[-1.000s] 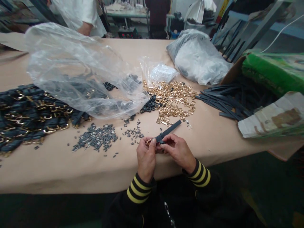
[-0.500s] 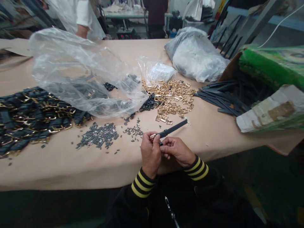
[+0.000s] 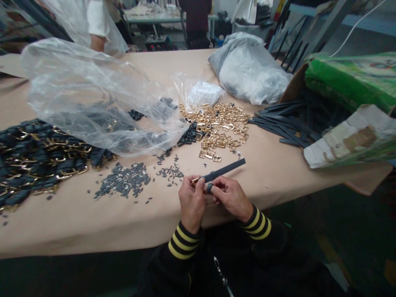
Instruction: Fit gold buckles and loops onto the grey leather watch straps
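My left hand (image 3: 192, 202) is closed around the buckle end of a dark strap (image 3: 229, 168). A gold buckle (image 3: 194, 180) shows between its thumb and fingers. The strap's free end points up and to the right, above the table, and a dark band wraps it near my left thumb. My right hand (image 3: 233, 197) pinches a small dark loop (image 3: 209, 187) just below the strap. Whether this loop is a separate piece or the strap's folded tail, I cannot tell. Beyond my hands lie a heap of gold buckles (image 3: 221, 138) and a pile of dark loops (image 3: 188, 135).
Small dark pieces (image 3: 123, 180) lie scattered to the left. Farther left are buckled straps (image 3: 34, 161), partly under a clear plastic bag (image 3: 102, 95). Loose dark straps (image 3: 281, 123) spill from a green box (image 3: 346, 82). A grey bag (image 3: 250, 68) and another person's hand (image 3: 98, 43) are behind.
The small loop in my right fingers has turned and shows more plainly. The strap has tilted slightly and stays in my left hand. The whole view has shifted a little.
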{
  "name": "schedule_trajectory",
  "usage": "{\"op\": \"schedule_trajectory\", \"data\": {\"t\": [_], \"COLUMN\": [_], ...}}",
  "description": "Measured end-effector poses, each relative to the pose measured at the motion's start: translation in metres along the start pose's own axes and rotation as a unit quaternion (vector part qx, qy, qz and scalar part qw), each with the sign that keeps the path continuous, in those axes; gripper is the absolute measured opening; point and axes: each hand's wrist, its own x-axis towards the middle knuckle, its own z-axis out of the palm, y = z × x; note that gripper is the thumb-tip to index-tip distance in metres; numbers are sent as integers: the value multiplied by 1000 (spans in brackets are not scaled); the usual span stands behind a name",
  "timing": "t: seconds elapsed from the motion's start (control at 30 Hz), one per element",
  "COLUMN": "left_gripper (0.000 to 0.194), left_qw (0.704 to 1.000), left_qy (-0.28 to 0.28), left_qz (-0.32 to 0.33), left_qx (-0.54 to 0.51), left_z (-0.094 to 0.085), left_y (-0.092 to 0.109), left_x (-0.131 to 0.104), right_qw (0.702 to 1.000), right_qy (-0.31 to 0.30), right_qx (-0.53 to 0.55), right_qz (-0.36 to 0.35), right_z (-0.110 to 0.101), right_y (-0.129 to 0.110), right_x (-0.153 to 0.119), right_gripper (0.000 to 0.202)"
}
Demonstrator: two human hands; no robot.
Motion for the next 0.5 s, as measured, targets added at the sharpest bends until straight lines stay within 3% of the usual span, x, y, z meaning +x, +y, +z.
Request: {"op": "schedule_trajectory", "data": {"t": [0.2, 0.5], "left_gripper": [23, 19], "left_qw": [997, 997], "left_qy": [-33, -71], "left_qz": [-21, -10], "left_qx": [-69, -21], "left_z": [-6, -8], "left_y": [0, 3], "left_x": [1, -2], "right_qw": [999, 998], "right_qy": [41, 37], "right_qx": [0, 45], "right_qz": [-3, 8], "right_z": [-13, -17], "right_y": [0, -3], "right_x": [4, 6], "right_gripper": [22, 27]}}
